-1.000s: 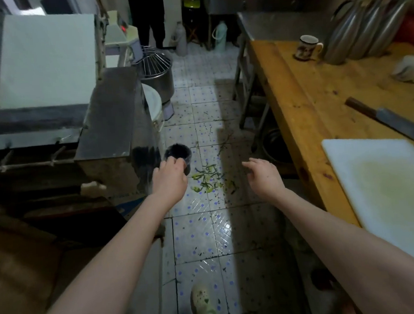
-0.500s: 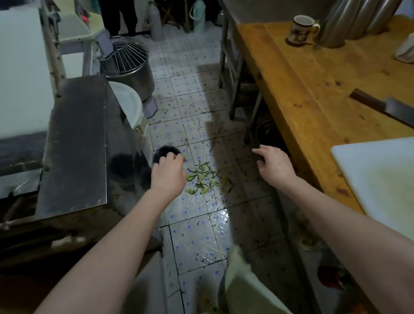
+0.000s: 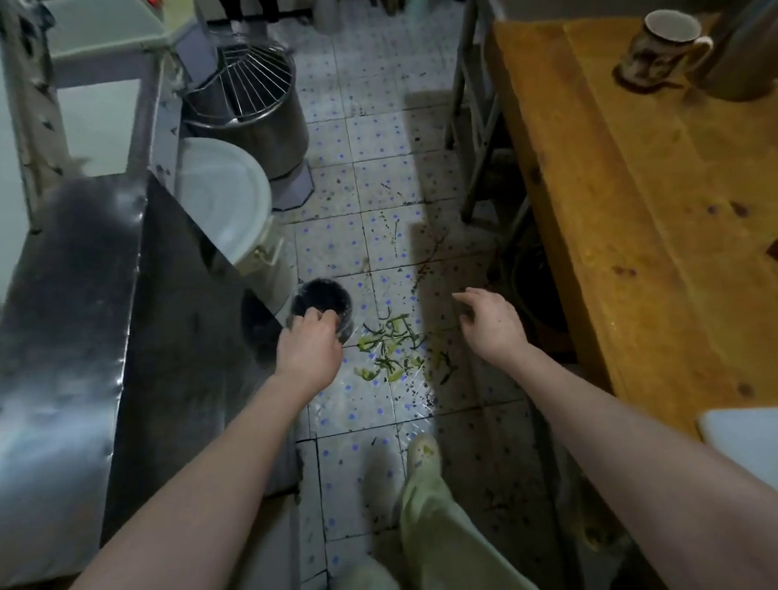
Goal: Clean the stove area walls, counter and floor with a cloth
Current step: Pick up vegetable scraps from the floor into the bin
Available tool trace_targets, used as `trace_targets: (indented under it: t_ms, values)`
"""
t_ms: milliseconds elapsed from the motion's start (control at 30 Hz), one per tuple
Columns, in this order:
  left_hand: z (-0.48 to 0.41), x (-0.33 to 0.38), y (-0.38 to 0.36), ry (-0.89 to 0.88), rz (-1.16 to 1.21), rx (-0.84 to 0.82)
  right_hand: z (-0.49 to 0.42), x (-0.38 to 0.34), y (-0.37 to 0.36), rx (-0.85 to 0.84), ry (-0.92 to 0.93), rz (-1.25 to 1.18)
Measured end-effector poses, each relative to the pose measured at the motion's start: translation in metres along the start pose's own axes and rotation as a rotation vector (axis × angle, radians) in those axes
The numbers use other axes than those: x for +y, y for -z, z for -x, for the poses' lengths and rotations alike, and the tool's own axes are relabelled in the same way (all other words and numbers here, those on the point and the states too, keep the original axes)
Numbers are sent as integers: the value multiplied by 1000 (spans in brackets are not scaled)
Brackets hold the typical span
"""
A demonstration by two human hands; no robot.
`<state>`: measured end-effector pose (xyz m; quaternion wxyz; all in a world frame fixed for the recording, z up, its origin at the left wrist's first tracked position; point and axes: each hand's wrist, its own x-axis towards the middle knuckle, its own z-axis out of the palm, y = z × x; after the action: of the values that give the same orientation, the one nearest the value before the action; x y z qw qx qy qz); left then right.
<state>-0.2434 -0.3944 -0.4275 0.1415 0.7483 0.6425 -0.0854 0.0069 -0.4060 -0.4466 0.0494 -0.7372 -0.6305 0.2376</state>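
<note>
**A:** What's at the far left?

**B:** A dull steel cabinet (image 3: 71, 326). Behind it is a white lidded bucket (image 3: 224, 200), and further back a mixer bowl (image 3: 245, 106) under a wire guard.

**A:** And the left hand?

**B:** The left hand (image 3: 308, 346) reaches out past the cabinet's corner. Its fingers (image 3: 315, 320) are curled onto the near rim of a dark round tub (image 3: 323, 297). I can't tell whether the tub stands on the floor or hangs from the grip.

**A:** Where's the mess?

**B:** On the tiled floor (image 3: 362, 195), just right of the tub. There's a scatter of green vegetable scraps (image 3: 390, 345) with dark specks spread around them. A shoe (image 3: 421, 449) is planted just short of the scraps.

**A:** The right hand?

**B:** The right hand (image 3: 490, 324) hovers on the far side of the scraps, with its fingers (image 3: 470, 296) apart and loosely bent, holding nothing. Further right, the wooden table (image 3: 627, 232) carries a mug (image 3: 660, 50) and a white cutting board (image 3: 766, 452).

**A:** The cloth?

**B:** Not in view. Neither hand has it.

**A:** So which step is this?

**B:** I'd judge it's the floor part, with the loose scraps to be cleared before any wiping. The next move likely calls for setting the tub low beside the scraps and gathering them with the free hand. After that, a cloth has to be fetched for the specks.
</note>
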Motion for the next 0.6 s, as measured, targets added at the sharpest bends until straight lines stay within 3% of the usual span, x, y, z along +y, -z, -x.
trace_targets:
  t_ms: [333,600]
  values:
    - [-89,-4,-27,36,36,-57,-91,17,-24,-55,-42,-25]
    - [-170,-21,-96,-14,22,-104,-151,38,-104,-108,-46,9]
